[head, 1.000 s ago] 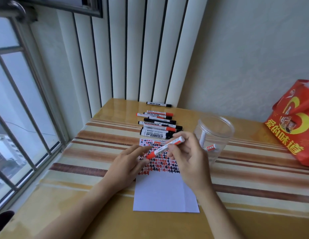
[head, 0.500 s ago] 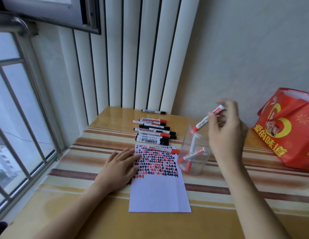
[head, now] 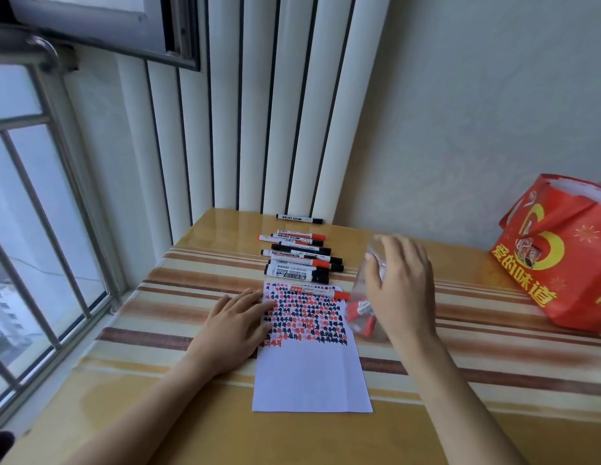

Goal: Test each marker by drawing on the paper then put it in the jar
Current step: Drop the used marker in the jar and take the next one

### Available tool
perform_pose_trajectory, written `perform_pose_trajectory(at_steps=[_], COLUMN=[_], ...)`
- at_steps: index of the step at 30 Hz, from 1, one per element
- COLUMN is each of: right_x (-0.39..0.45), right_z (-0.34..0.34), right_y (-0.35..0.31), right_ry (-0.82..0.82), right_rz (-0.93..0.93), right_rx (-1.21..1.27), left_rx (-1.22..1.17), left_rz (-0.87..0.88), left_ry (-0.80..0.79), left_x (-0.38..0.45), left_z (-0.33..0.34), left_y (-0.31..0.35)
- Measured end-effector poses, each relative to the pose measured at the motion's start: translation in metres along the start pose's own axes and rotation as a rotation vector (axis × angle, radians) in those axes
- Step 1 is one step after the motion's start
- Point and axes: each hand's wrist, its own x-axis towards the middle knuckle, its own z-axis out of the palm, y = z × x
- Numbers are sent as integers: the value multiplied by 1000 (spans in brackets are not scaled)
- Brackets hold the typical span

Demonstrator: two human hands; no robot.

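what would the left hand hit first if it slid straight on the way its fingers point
Probably the red-capped marker lying across the top of the paper. The left hand lies flat, fingers aimed right and slightly away; depth is uncertain, and the jar stands just beyond.

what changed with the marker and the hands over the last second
The right hand carried the red marker from the paper to the jar, let it go inside, and now hovers open at the jar. The left hand stayed flat on the paper; the marker row is unmoved.

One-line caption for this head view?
Left hand flat on the marked paper; right hand open over the clear jar, markers waiting behind.
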Motion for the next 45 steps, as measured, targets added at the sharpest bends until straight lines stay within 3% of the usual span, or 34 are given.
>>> perform_pose_trajectory(at_steps=[2, 3, 6, 9, 12, 15, 21, 25, 27, 33, 38, 42, 45], right_x=[-10, -17, -37, -45, -45, -43, -52, -71, -78, -89, -90, -87, -86], right_z=[6, 13, 42, 76, 104, 118, 115, 94, 85, 84, 87, 84, 82], right_y=[-11, -18, -38, -40, -35, -33, -33, -44, -46, -47, -37, -26, -18], right_ry=[139, 124, -218, -564, -716, -717, -592, -276, -206, -338, -466, -536, -562], right_rz=[-135, -219, -344, -128, 13, 29, -145, -100, -6, 546, 708, 667, 322], right_rx=[-10, -1, 31, 0, -69, -133, -111, 276, 505, 1146, 1337, 1342, 992], left_rx=[-5, -7, -16, -7, -24, -30, -49, -145, -174, -219, -215, -284, -298], left_rz=[3, 4, -2, -2, 8, 12, -5, -10, 23, 138, 175, 98, 122], left_ry=[0, -2, 0, 0, 5, 5, 17, 66, 61, 15, 73, 150, 132], left_x=[1, 1, 2, 1, 1, 1, 1, 0, -1, 0, 1, -1, -1], left_z=[1, 1, 1, 0, -1, -3, -3, -8, -10, -13, -14, -15, -17], left_y=[-1, -2, -3, -3, -1, 0, 1, 3, 4, 4, 4, 6, 7])
